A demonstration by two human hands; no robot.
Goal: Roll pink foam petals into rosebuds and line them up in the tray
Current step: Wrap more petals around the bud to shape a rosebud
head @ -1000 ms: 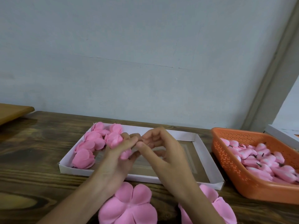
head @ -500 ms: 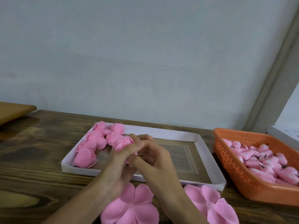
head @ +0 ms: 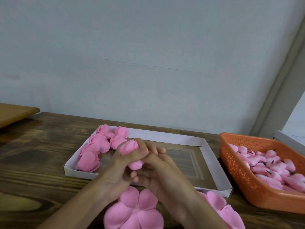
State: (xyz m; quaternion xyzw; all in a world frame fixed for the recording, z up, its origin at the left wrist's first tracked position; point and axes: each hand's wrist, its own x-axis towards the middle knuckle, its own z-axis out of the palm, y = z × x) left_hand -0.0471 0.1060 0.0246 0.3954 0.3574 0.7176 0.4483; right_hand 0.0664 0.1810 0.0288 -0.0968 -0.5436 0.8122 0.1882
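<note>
Dark wooden table (head: 41,162) fills the lower part of the view, and nearest to the person two flat foam petals (head: 133,210) lie on it, just in front of the tray. Above them both hands meet over the tray's front part. The left hand (head: 118,164) has its fingers curled around a half-rolled rosebud (head: 129,147), and the right hand (head: 158,169) closes on the bud's lower part from the other side; neither hand is spread. I judge that the foam is very light, soft and springy, so the roll probably opens again if it is released. It is better to pinch it at the base, gently, without crushing the tip. Behind the hands, the white tray (head: 204,146) has finished rosebuds (head: 97,146) grouped at its left end. To the right stands an orange basket (head: 234,162) with small pink pieces, and farthest is a grey wall (head: 148,63).
</note>
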